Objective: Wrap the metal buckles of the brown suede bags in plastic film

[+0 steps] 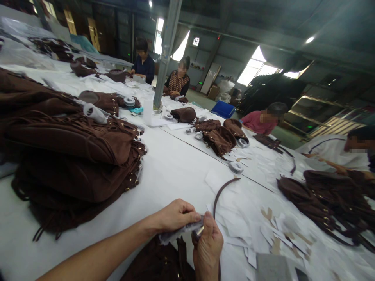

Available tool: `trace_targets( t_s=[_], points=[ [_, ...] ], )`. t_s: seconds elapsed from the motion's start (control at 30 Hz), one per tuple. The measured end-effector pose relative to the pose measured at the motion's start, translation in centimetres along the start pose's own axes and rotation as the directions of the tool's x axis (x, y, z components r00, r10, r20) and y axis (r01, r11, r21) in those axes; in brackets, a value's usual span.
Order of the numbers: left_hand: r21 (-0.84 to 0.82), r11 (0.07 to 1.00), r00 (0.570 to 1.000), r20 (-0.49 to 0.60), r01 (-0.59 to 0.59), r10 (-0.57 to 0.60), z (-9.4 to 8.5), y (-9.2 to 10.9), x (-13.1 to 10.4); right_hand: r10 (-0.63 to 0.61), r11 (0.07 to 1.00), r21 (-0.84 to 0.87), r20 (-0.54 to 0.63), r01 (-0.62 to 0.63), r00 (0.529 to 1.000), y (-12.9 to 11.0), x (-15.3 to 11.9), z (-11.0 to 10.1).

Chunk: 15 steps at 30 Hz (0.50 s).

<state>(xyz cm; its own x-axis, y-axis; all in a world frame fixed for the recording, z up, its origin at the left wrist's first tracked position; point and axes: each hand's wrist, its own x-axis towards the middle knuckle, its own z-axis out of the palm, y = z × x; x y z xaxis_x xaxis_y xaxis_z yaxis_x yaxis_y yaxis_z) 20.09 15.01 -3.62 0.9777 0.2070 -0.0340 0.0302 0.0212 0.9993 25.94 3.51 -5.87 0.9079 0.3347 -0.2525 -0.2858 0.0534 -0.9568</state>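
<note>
Low in the head view, my left hand (pixel 178 216) pinches a strip of clear plastic wrap (pixel 175 233) between thumb and fingers. Close against it, my right hand (pixel 207 248) is closed round a dark brown strap (pixel 217 201), whose free end curves up over the table. A shiny metal piece (pixel 199 230) shows at the right fingertips; its kind is unclear. Under both hands lies a dark brown bag (pixel 158 263) with small gold-coloured fittings, cut off by the bottom edge.
A tall pile of brown bags (pixel 79 156) stands at left. Paper scraps (pixel 275 234) and a grey box (pixel 272 267) lie at right. Tape rolls (pixel 236 167) and more bags (pixel 221 138) sit beyond. A metal post (pixel 165 54) rises from the table; several people work around it.
</note>
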Motion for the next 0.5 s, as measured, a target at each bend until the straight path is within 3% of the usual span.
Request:
trace_targets(
  t_s=[0.17, 0.3, 0.5],
  points=[
    [-0.222, 0.955, 0.977, 0.130, 0.196, -0.171, 0.4, -1.2, 0.0, -0.149, 0.983, -0.117, -0.085, 0.139, 0.985, 0.1, 0.0, 0.0],
    [-0.339, 0.903, 0.945, 0.277, 0.264, -0.173, 0.1, -1.4, -0.2, -0.253, 0.939, -0.273, -0.141, 0.208, 0.957, 0.1, 0.1, -0.5],
    [-0.399, 0.852, 0.898, 0.406, 0.340, -0.168, -0.2, -1.7, -0.3, -0.279, 0.917, -0.335, -0.155, 0.215, 0.948, 0.5, 0.0, -0.6]
  ],
)
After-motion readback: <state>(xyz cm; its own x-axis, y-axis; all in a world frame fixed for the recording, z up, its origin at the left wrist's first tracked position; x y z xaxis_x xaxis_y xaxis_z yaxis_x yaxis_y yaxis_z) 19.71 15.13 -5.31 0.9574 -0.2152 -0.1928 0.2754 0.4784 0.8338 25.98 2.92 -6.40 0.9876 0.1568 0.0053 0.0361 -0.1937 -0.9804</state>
